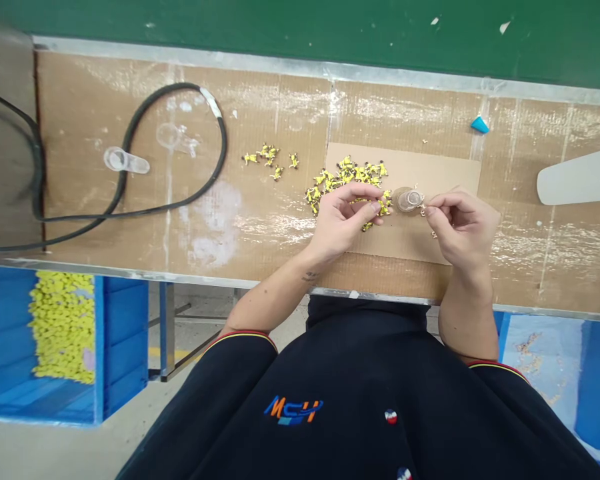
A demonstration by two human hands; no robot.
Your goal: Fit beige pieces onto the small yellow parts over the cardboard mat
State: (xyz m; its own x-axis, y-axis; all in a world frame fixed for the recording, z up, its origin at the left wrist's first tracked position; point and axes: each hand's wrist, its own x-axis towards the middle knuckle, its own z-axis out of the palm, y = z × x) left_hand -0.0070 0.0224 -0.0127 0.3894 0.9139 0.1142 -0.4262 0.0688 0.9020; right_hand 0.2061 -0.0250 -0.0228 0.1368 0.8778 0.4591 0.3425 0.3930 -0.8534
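Observation:
My left hand point(347, 217) is closed in a pinch, with a small yellow-and-black figure point(387, 200) at its fingertips. More of these figures lie in a pile point(347, 173) just beyond and partly under that hand. Between my two hands stands a small clear jar point(410, 199) with a round opening. My right hand point(461, 223) pinches thumb and forefinger together beside the jar; what it holds is too small to make out. Tiny pale pieces point(434, 234) lie near its fingertips. Beneath all this is a flat cardboard sheet point(405, 243).
Loose yellow figures point(269, 153) lie to the left. Farther left, a black cable point(224, 143) loops near a clear plastic piece point(126, 161). A blue piece point(479, 125) and a white object point(577, 177) are rightward. Blue bins point(123, 347) stand below the table point(275, 247).

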